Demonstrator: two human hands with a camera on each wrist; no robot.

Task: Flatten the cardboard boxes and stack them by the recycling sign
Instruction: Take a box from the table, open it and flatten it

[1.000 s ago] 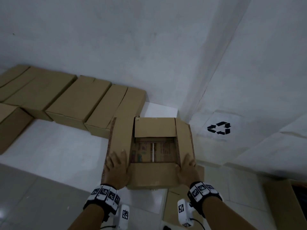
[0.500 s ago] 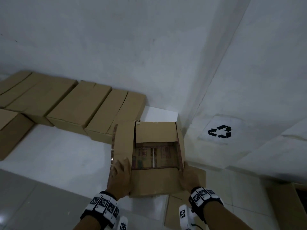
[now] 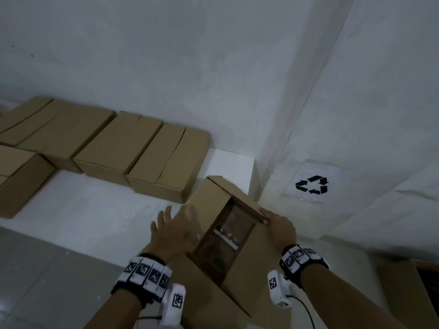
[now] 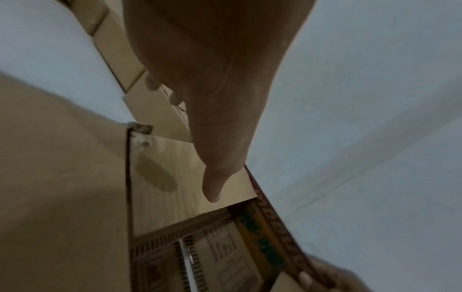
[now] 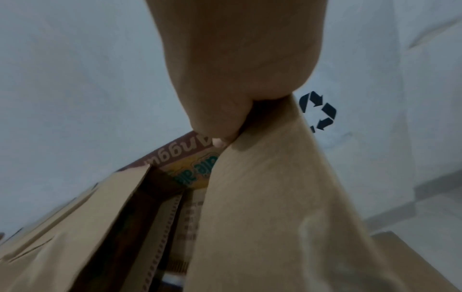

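Dim white walls (image 3: pixel 166 55) meeting at corner; grey tiled floor (image 3: pixel 35 269); white raised ledge (image 3: pixel 230 167) beneath wall.

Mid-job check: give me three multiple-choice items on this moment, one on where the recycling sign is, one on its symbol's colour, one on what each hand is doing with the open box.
1. Where is the recycling sign?
A. On the right wall, low down
B. On the floor, left
C. On a box

2. What colour is its symbol?
A. Green
B. Black
C. Red

3. How is the open cardboard box held?
A. Both hands grip it
B. Right hand grips its flap; left hand is flat with straight fingers
C. Neither hand touches it

Answers: 1 A, the sign sits on the right wall by the corner; 2 B, black arrows on white; 3 B, the right wrist view shows the pinch.
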